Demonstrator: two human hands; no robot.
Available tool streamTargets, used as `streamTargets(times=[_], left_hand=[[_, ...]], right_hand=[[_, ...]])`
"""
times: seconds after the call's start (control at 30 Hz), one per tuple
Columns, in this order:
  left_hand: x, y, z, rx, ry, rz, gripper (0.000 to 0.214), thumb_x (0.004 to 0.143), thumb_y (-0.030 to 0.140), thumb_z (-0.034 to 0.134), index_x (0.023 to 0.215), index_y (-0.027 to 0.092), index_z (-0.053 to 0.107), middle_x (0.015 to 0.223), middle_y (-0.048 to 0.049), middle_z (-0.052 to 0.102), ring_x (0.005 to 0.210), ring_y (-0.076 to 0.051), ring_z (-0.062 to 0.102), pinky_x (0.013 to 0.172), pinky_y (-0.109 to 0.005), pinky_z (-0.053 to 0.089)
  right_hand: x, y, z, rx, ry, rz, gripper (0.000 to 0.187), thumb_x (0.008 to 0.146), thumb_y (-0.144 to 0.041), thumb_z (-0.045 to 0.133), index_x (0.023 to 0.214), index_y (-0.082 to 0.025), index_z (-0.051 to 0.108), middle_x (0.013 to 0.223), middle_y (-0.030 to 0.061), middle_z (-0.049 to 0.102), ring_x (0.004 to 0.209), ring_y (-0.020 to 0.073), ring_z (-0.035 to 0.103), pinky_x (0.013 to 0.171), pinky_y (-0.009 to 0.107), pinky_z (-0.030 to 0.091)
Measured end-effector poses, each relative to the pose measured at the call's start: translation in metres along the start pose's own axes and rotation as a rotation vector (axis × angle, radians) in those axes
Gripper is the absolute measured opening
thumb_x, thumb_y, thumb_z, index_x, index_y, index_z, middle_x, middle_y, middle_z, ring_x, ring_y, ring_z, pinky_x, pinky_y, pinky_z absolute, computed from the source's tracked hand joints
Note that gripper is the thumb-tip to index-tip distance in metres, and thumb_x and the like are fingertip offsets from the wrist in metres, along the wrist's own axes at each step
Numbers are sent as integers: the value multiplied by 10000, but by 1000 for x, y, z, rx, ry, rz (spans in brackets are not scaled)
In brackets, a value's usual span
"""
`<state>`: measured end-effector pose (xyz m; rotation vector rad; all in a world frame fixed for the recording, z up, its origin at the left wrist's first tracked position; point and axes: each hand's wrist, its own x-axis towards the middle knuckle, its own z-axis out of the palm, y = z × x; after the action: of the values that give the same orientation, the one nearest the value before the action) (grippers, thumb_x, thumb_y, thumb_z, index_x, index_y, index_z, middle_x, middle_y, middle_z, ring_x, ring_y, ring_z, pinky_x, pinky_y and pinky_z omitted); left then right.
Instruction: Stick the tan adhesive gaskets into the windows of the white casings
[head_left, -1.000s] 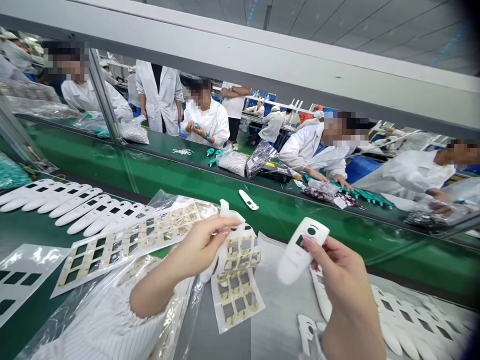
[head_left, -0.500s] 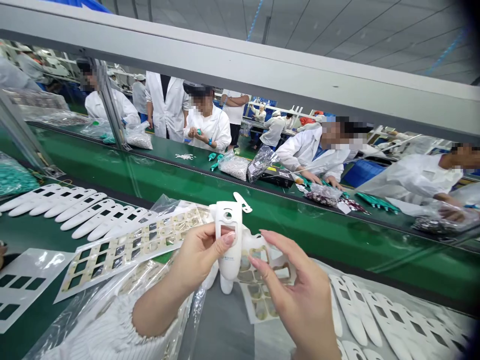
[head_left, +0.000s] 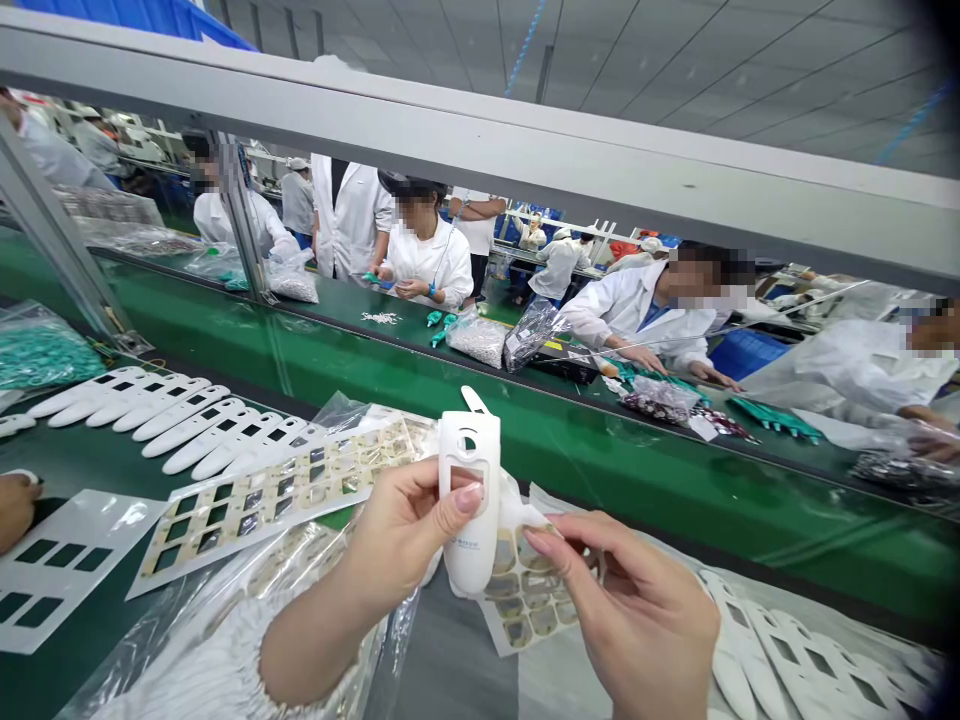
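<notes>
My left hand point(head_left: 409, 525) grips a white plastic housing point(head_left: 469, 490) upright, thumb pressed just below its rectangular window. My right hand point(head_left: 626, 610) is curled beside it, thumb and forefinger pinched at the edge of a sticker sheet point(head_left: 525, 595) lying below the housing; whether a sticker is between the fingers I cannot tell. A longer sheet of window stickers point(head_left: 277, 495) lies on a clear bag to the left.
A row of white housings point(head_left: 165, 420) lies on the green bench at left, more housings point(head_left: 795, 650) at lower right. Another person's hand point(head_left: 15, 505) rests by a sheet at far left. Several workers in white coats sit across the green conveyor point(head_left: 525, 420).
The housing passed from my right hand to my left, which now holds it upright. My right hand dropped to the sticker sheet and pinched at it.
</notes>
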<state>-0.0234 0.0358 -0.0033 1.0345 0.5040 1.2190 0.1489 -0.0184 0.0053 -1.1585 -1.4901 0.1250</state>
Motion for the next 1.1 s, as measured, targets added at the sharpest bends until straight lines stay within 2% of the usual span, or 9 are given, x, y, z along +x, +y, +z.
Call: streamTargets(times=[0.33,0.43,0.5,0.6,0.67,0.77,0.9,1.1], left_hand=[[-1,2,-1,9,-11,28,184,774,353,772,802,171,773,710,-12,684,639,-97,571,595,-171,468],[-1,2,-1,14,-6,23,197,778,360,768,820,168,774,736,-25,704,656,-108,585,610,-180,481],[-1,3,0,16,-7,18,206,783,365,762,824,164,774,760,-34,717,671,-113,594,620,-183,487],[-2,5,0,-4,-7,7,212,790,369,755,820,160,771,759,-36,720,668,-114,598,613,-181,486],[-2,6,0,-26,-1,9,205,790,363,756,812,159,769,713,-24,699,654,-113,592,600,-179,481],[-2,8,0,-49,14,22,192,782,350,764,789,158,766,662,-8,661,639,-110,585,587,-175,477],[-1,9,1,-57,26,28,179,791,336,758,777,157,764,656,1,651,622,-92,578,588,-160,475],[-2,9,1,-28,26,48,180,805,347,745,843,174,779,691,-8,690,654,-96,604,609,-155,488]], right_hand=[[1,-4,2,-10,-45,-91,168,806,-71,682,789,-237,659,662,-36,644,567,99,539,518,231,425],[0,-4,2,8,-42,-121,180,818,-54,655,798,-232,660,670,-26,645,571,108,555,521,243,437],[-1,-2,2,-12,-37,-167,249,796,-21,664,898,-247,682,732,-15,684,619,131,603,552,258,475],[-3,2,4,-73,13,-252,493,753,34,681,1125,-288,674,867,-1,732,740,167,666,641,294,535],[-2,2,6,-87,24,-285,555,740,64,677,1163,-294,666,926,9,735,802,182,675,684,325,550],[2,-2,10,-113,45,-361,505,725,86,679,1101,-250,692,984,42,731,866,213,670,704,378,554],[6,-8,13,-244,187,-521,404,661,102,737,970,-157,725,951,92,748,830,241,673,672,406,553],[2,-10,13,-380,220,-581,370,644,95,761,903,-166,724,909,67,748,811,219,654,671,372,546]])
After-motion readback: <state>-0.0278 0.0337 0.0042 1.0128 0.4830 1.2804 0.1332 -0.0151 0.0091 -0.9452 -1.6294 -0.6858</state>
